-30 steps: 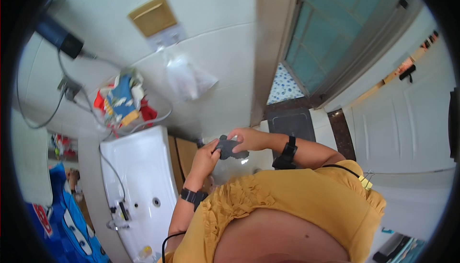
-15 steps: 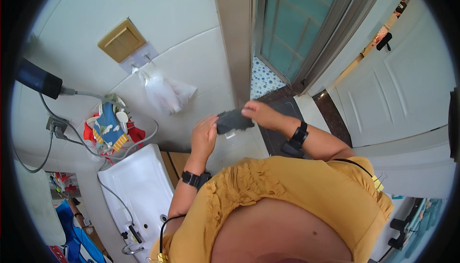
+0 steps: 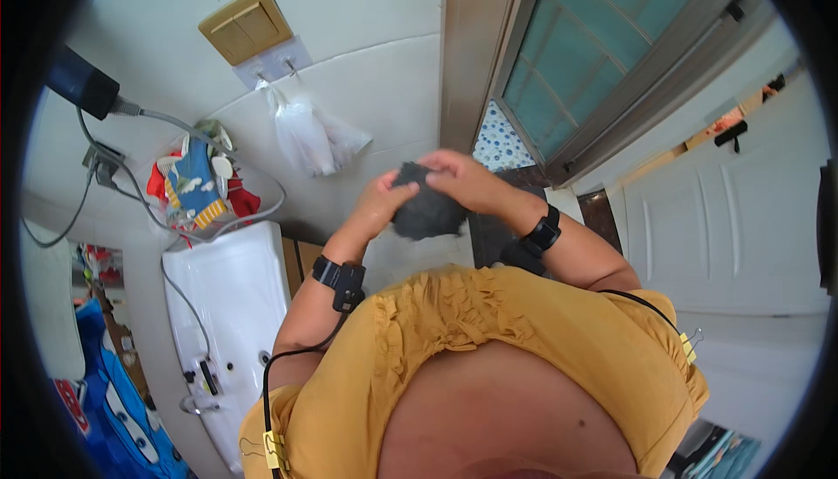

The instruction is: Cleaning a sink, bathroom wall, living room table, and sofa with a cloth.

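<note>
A dark grey cloth (image 3: 428, 212) with fuzzy, uneven edges hangs between my two hands, out in front of my body. My left hand (image 3: 377, 203) grips its upper left side, thumb pressed on the face turned toward me. At the upper right edge, my right hand (image 3: 468, 182) pinches the cloth, its fingertips close to those of the left. The fingers behind the cloth are hidden. Each wrist wears a black band with a small device.
A white washbasin (image 3: 229, 282) stands at my left, with a hair dryer (image 3: 83, 82) and its cord above. A white plastic bag (image 3: 314, 138) hangs under a gold wall switch (image 3: 245, 25). The glazed door (image 3: 585, 34) and a white door (image 3: 724, 217) are at the right.
My hands have come closer together and a little upward. The cloth, earlier stretched flat sideways between them, now hangs down in a rounder shape. The view has shifted slightly.
</note>
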A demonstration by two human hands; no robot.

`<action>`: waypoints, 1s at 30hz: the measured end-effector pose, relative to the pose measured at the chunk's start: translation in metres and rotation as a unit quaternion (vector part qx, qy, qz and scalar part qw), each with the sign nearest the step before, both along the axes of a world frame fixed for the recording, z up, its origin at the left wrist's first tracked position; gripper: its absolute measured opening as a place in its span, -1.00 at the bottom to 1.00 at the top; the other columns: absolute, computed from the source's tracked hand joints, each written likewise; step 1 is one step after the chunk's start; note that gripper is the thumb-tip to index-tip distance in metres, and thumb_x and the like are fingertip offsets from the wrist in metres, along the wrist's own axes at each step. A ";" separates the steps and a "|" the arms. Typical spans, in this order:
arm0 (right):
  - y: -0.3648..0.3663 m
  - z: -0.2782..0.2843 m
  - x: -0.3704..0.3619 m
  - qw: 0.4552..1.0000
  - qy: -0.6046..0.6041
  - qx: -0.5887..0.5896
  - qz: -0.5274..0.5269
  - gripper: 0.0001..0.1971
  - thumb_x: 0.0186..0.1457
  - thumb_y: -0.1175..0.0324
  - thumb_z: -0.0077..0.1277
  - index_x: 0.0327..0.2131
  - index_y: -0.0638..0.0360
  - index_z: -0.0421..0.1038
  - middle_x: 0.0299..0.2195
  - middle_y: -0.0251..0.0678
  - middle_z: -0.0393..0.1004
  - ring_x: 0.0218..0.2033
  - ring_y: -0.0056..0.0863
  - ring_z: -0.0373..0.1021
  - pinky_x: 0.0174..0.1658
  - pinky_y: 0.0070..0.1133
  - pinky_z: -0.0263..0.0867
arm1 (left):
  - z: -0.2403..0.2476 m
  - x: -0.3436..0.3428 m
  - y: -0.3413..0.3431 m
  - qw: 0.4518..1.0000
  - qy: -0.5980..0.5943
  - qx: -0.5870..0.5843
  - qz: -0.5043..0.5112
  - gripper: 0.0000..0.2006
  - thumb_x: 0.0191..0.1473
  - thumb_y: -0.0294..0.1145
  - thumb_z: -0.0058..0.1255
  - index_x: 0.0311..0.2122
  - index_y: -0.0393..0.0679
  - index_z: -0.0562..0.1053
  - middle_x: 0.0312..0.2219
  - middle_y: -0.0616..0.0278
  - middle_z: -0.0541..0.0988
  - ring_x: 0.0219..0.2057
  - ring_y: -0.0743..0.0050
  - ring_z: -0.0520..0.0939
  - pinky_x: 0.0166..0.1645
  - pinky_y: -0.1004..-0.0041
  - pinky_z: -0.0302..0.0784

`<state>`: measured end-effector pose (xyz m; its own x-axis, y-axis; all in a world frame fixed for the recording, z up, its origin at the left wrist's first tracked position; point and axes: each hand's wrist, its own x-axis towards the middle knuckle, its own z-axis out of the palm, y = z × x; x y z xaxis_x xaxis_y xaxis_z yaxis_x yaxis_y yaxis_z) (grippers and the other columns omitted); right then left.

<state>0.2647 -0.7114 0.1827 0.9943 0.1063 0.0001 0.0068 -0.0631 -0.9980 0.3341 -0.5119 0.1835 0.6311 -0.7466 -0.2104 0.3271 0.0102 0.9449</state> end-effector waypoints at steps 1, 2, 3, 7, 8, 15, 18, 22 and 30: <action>-0.012 0.001 0.004 1.000 0.006 0.002 0.011 -0.67 0.16 0.40 0.01 -0.01 0.25 0.36 -0.21 -0.35 0.47 -0.18 -0.58 0.39 -0.06 -0.61 0.32 | 0.008 -0.001 -0.002 0.996 -0.004 -0.028 0.089 -0.75 0.13 -0.39 0.05 -0.10 -0.25 0.46 -0.26 0.32 0.56 -0.25 0.64 0.53 -0.11 0.54 0.45; -0.024 0.004 0.007 0.998 0.000 -0.035 -0.047 -0.69 0.17 0.39 0.00 -0.02 0.24 0.36 -0.22 -0.37 0.47 -0.22 -0.59 0.39 -0.10 -0.62 0.33 | 0.016 0.002 -0.003 0.983 -0.011 -0.054 0.178 -0.77 0.14 -0.40 0.03 -0.12 -0.25 0.46 -0.27 0.32 0.57 -0.26 0.62 0.53 -0.12 0.53 0.45; -0.037 0.004 0.009 0.992 -0.006 -0.072 -0.104 -0.70 0.17 0.38 -0.01 -0.02 0.23 0.37 -0.24 -0.39 0.47 -0.26 -0.60 0.39 -0.13 -0.62 0.34 | 0.023 0.008 -0.002 0.948 -0.147 -0.013 0.280 -0.79 0.15 -0.40 0.01 -0.15 -0.28 0.45 -0.26 0.30 0.57 -0.25 0.58 0.54 -0.12 0.50 0.45; -0.084 -0.009 0.007 0.994 0.056 -0.017 -0.089 -0.70 0.19 0.35 -0.03 -0.04 0.24 0.38 -0.30 -0.40 0.47 -0.34 -0.64 0.38 -0.21 -0.64 0.34 | 0.085 0.036 -0.034 0.729 -0.485 -0.120 0.468 -0.73 0.12 -0.54 -0.01 -0.05 -0.30 0.43 -0.10 0.02 0.51 -0.04 0.15 0.51 0.08 0.31 0.36; -0.091 -0.012 0.004 0.995 0.041 -0.050 -0.074 -0.71 0.19 0.35 -0.04 -0.05 0.23 0.39 -0.34 -0.40 0.47 -0.37 -0.65 0.36 -0.24 -0.64 0.33 | 0.097 0.048 -0.049 0.629 -0.598 -0.062 0.493 -0.67 0.08 -0.55 0.04 0.00 -0.29 0.42 0.04 -0.04 0.42 0.08 0.02 0.41 0.19 0.24 0.24; -0.152 -0.032 -0.014 0.989 0.026 -0.147 0.020 -0.75 0.18 0.38 -0.05 -0.09 0.22 0.43 -0.41 -0.41 0.46 -0.41 -0.67 0.31 -0.29 -0.65 0.30 | 0.052 0.100 -0.111 0.453 -0.770 0.198 0.403 -0.47 -0.23 -0.48 0.00 0.00 -0.03 0.44 0.20 -0.07 0.23 0.20 -0.37 0.13 0.15 -0.29 0.01; -0.178 -0.041 -0.018 0.987 0.049 -0.152 0.033 -0.75 0.19 0.39 -0.06 -0.07 0.21 0.42 -0.42 -0.42 0.45 -0.41 -0.67 0.31 -0.29 -0.65 0.30 | -0.040 0.076 -0.117 0.516 -0.727 0.318 0.321 -0.50 -0.19 -0.50 0.07 -0.02 -0.02 0.43 0.18 -0.04 0.25 0.17 -0.29 0.25 0.17 -0.04 0.20; -0.181 -0.043 -0.014 0.986 0.049 -0.148 0.056 -0.74 0.19 0.39 -0.06 -0.06 0.21 0.41 -0.42 -0.43 0.45 -0.41 -0.66 0.31 -0.29 -0.64 0.30 | -0.117 0.039 -0.109 0.659 -0.617 0.346 0.255 -0.54 -0.01 -0.62 -0.07 0.06 -0.12 0.36 0.22 -0.11 0.18 0.24 -0.29 0.16 0.25 0.11 0.23; -0.164 -0.037 -0.014 0.984 0.018 -0.164 0.075 -0.77 0.19 0.41 -0.06 -0.09 0.21 0.41 -0.48 -0.45 0.39 -0.43 -0.70 0.28 -0.30 -0.66 0.28 | -0.022 0.011 -0.116 0.880 -0.144 0.043 0.450 -0.57 0.21 -0.52 -0.24 0.18 -0.35 0.22 0.26 -0.12 0.14 0.26 0.08 0.20 0.29 0.30 0.08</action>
<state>0.2508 -0.8757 0.1458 0.9662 0.2402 -0.0939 0.0051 -0.3818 -0.9242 0.3448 -0.6278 0.1616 0.9953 0.0943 0.0241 -0.0305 0.0669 0.9973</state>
